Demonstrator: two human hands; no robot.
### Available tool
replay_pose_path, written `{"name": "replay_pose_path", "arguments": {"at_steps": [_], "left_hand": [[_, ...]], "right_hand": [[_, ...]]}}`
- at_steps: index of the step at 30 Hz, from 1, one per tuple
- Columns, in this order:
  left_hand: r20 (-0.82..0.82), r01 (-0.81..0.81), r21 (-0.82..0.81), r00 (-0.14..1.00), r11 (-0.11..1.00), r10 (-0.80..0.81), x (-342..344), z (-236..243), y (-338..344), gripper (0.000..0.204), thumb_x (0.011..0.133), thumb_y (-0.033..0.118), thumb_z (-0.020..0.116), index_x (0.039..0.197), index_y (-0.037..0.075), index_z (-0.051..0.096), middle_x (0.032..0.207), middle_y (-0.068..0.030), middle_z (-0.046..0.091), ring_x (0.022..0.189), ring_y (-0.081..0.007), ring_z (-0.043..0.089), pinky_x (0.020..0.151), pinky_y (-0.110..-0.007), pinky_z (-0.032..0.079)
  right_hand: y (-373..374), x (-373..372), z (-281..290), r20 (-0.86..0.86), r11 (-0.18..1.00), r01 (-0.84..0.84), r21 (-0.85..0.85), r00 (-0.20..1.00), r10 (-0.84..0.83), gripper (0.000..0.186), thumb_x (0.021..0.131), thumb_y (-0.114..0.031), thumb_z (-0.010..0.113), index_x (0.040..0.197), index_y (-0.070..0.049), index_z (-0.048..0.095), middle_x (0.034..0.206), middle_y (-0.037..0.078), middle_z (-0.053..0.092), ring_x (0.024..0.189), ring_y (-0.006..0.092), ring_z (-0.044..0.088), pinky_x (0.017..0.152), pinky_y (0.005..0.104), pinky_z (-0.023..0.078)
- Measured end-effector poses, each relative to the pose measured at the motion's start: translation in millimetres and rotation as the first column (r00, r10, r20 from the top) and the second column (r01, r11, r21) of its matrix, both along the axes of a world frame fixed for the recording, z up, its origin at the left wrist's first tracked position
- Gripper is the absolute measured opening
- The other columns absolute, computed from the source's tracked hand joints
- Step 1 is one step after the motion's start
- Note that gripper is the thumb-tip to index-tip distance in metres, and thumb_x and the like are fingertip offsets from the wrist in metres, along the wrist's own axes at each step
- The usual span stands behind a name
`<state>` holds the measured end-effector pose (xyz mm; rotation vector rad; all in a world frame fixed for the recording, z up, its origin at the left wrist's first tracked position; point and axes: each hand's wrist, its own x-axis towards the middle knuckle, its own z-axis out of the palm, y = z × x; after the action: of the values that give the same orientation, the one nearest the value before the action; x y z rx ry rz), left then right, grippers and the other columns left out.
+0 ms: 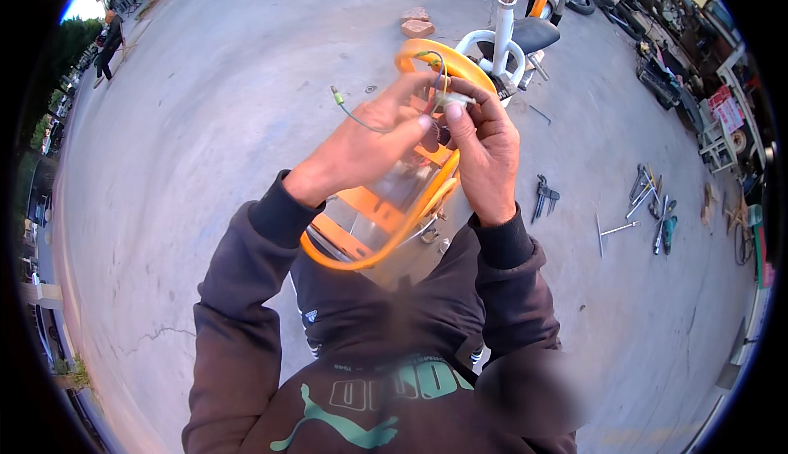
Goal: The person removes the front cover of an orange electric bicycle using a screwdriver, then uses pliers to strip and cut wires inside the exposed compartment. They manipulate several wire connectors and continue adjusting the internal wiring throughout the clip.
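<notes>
Both hands are raised over an orange tubular frame (450, 195) with flat orange crossbars, in front of my lap. My right hand (491, 154) pinches a small white plug connector (456, 100) between thumb and fingers. Close beside it, my left hand (365, 135) is closed on thin wires (444, 72) that loop up above the fingertips; its grip is partly hidden. A loose green wire (353, 117) with a small pale end sticks out leftward past the left hand. Behind the hands, the frame joins white tubing (504, 31).
On the concrete to the right lie dark pliers (542, 198), a T-handle wrench (617, 228) and several other tools. Two reddish brick pieces (417, 24) sit ahead, near a dark seat (533, 35). Parts and wheels crowd the right edge. A person (108, 46) stands far left.
</notes>
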<state>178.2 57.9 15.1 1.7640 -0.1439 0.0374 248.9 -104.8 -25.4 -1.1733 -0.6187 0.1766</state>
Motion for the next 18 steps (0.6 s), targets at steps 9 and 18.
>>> {"name": "replay_pose_path", "arguments": {"at_steps": [9, 18], "left_hand": [[0.105, 0.135, 0.119, 0.983, 0.984, -0.148, -18, -11, 9, 0.039, 0.107, 0.009, 0.053, 0.146, 0.011, 0.053, 0.132, -0.0075, 0.058, 0.122, -0.0163, 0.055, 0.107, -0.036, 0.046], [0.229, 0.135, 0.572, 0.921, 0.809, -0.316, -50, -14, 4, 0.043, 0.083, -0.008, 0.051, 0.118, 0.006, 0.073, 0.157, -0.0227, 0.039, 0.126, -0.0348, 0.053, 0.109, -0.043, 0.044]], "right_hand": [[-7, 0, -8, -0.221, 0.988, -0.094, 0.122, 0.968, 0.119, 0.031, 0.106, -0.022, 0.062, 0.126, 0.001, 0.067, 0.099, 0.005, 0.073, 0.084, 0.0085, 0.067, 0.065, 0.0210, 0.053], [-30, 6, -9, -0.302, 0.994, -0.106, 0.016, 0.947, 0.106, 0.030, 0.106, -0.021, 0.062, 0.124, 0.002, 0.067, 0.099, 0.006, 0.073, 0.083, 0.0077, 0.066, 0.065, 0.0206, 0.051]]}}
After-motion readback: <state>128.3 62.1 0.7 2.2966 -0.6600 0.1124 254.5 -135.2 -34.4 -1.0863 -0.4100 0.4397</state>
